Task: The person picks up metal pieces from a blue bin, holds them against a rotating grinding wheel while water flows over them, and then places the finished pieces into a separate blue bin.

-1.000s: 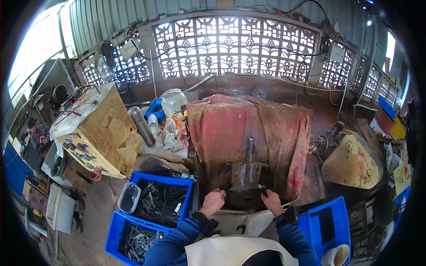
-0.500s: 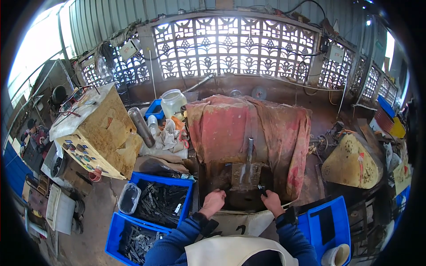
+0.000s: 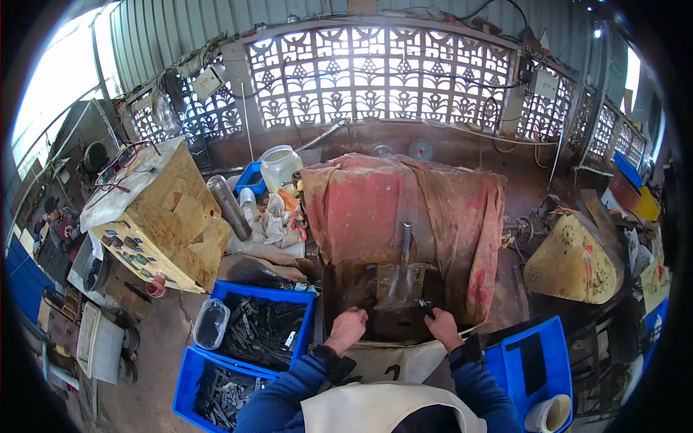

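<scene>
Since the earlier frames almost nothing has moved: both hands stay at the same place on the near edge of the machine, and the boxes around them lie as before.

The left hand (image 3: 347, 326) rests at the near left of the dark metal block (image 3: 393, 292), with the fingers curled in; whether they grip something, I cannot tell. The right hand (image 3: 442, 326) is at the near right of the block, and its fingers are closed on a small dark metal piece (image 3: 426, 308) that sticks out toward the far side. This piece is just beside the block, at its right near corner. A grey metal bar (image 3: 402, 260) stands on the block and leans a little to the far side. Over the machine behind it hangs a red dirty cloth (image 3: 375, 202).

To the left of the left hand there is a blue crate (image 3: 303, 297) filled with dark metal parts, and a second blue crate (image 3: 189, 382) with similar parts is nearer and more left. A clear plastic tub (image 3: 211, 323) lies just beside the first one. To the right of the right hand stands another blue crate (image 3: 556, 346), near a yellow machine housing (image 3: 570, 261).
</scene>
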{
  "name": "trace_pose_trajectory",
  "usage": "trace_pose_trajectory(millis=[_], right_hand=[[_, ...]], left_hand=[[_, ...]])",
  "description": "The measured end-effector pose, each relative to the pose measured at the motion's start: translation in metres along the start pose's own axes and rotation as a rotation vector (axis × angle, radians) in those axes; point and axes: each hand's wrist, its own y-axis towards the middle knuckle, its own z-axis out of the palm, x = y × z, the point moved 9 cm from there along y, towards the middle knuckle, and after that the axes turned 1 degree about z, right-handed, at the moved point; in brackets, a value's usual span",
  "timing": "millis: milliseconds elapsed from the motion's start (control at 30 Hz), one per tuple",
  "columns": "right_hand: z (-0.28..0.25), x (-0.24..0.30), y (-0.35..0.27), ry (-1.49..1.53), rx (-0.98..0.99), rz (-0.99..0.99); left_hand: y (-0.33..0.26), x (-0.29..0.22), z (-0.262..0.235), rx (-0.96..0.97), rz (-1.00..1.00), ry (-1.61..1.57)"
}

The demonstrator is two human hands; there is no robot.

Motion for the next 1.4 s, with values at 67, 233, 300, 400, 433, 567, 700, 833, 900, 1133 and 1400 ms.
trace_pose_trajectory(millis=[67, 233, 300, 400, 433, 567, 700, 833, 900, 1133, 1400], right_hand=[[-0.001, 0.001, 0.000, -0.005, -0.004, 0.000], [-0.003, 0.005, -0.001, -0.014, 0.000, -0.009], [-0.003, 0.006, -0.001, -0.013, 0.006, -0.013], [-0.002, 0.006, 0.000, -0.009, -0.012, -0.022], [-0.002, 0.006, 0.000, -0.009, -0.012, -0.022], [-0.001, 0.005, 0.000, -0.017, 0.006, -0.011], [0.001, 0.003, 0.001, -0.024, 0.005, -0.011], [-0.002, 0.003, 0.002, 0.013, -0.034, -0.039], [-0.004, -0.004, 0.007, 0.119, -0.061, -0.024], [-0.084, 0.072, 0.066, 0.215, -0.354, -0.165], [-0.139, 0.195, 0.124, 0.167, -0.503, -0.286]], left_hand=[[0.000, 0.000, 0.000, 0.001, 0.004, -0.001], [0.000, 0.000, 0.000, 0.015, -0.020, 0.000], [0.001, 0.000, 0.000, 0.018, -0.018, 0.012], [0.001, -0.002, -0.002, 0.018, -0.021, 0.014], [0.001, -0.003, -0.003, 0.016, -0.026, 0.012], [0.002, -0.003, -0.003, 0.011, -0.021, 0.006], [0.001, 0.003, 0.002, -0.007, 0.003, 0.009], [0.000, -0.003, -0.003, -0.012, 0.005, 0.004], [0.001, -0.004, -0.005, -0.012, 0.001, 0.002], [0.001, -0.005, -0.005, -0.023, 0.030, 0.036], [0.004, -0.006, -0.002, -0.023, 0.039, 0.032]])
